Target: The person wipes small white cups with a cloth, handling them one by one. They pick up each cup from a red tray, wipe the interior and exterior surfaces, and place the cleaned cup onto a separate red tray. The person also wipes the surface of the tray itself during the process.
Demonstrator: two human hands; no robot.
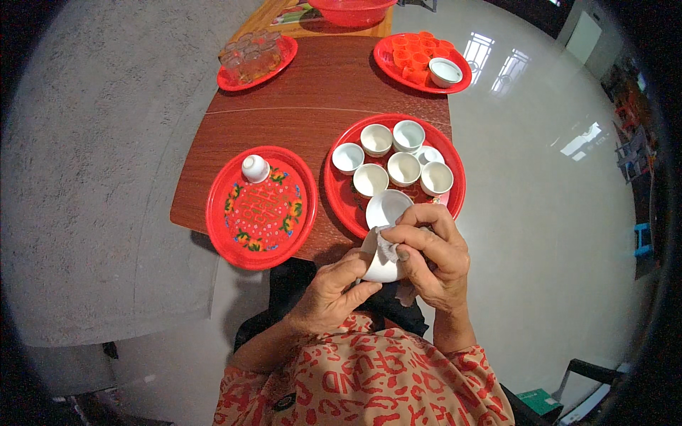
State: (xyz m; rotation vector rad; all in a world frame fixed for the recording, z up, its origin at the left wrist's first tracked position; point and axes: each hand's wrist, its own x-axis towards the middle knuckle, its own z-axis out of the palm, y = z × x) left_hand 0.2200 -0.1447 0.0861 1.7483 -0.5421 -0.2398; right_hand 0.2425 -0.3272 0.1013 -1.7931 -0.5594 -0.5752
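fingers (pixel 346 271): gripping white cup (pixel 383 272) in left hand (pixel 330 290), cloth (pixel 387 249) in right hand (pixel 442 259); judge cup light, stiff, brittle; hold by sides

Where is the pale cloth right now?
In the head view, just below and right of centre: the right hand holds the pale cloth against the white bowl in the left hand.

A red tray (pixel 285 62) holds clear glasses (pixel 252 57), a second tray (pixel 387 69) orange cups (pixel 412 51), and a red basin (pixel 352 10) sits beyond.
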